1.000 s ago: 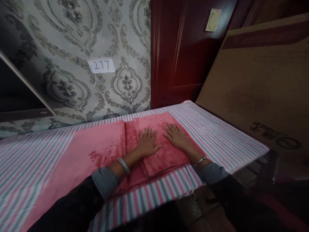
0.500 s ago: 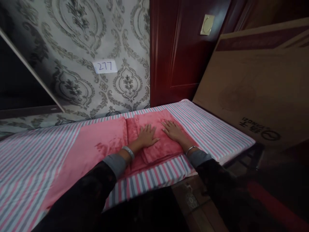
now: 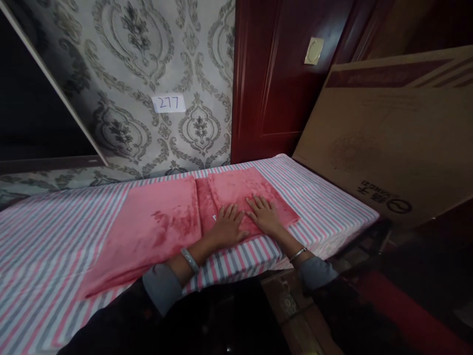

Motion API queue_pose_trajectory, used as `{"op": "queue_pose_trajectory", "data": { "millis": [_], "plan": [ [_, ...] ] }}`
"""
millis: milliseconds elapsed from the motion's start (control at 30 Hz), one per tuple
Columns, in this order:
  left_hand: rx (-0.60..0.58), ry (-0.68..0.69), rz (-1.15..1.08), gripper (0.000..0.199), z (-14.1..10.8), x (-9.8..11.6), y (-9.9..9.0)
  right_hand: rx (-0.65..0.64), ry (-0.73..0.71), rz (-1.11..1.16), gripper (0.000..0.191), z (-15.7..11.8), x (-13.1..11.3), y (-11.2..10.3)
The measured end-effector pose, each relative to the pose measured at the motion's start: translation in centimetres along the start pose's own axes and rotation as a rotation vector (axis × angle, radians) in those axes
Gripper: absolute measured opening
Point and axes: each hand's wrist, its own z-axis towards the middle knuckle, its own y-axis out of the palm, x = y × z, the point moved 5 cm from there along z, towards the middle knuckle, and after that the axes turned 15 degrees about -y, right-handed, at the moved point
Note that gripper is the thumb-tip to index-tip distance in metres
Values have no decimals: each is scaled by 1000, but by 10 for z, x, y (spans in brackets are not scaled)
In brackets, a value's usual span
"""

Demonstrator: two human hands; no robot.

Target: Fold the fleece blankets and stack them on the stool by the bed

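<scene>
Both flat, open hands, left [image 3: 228,227] and right [image 3: 264,215], press the pink cloth [image 3: 170,217] near a big box [image 3: 391,143].

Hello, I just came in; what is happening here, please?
A person has the left hand and the right hand laid flat, side by side, on the right-hand part of a pink plush cloth. That part is folded; the cloth's wider part spreads to the left. It all lies on a striped sheet.
</scene>
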Motion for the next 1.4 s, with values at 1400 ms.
{"op": "queue_pose_trajectory", "data": {
  "millis": [1400],
  "plan": [
    [375,-557,-14,52,-175,-152,-27,117,-153,216,56,-3,-91,-1]
  ]
}}
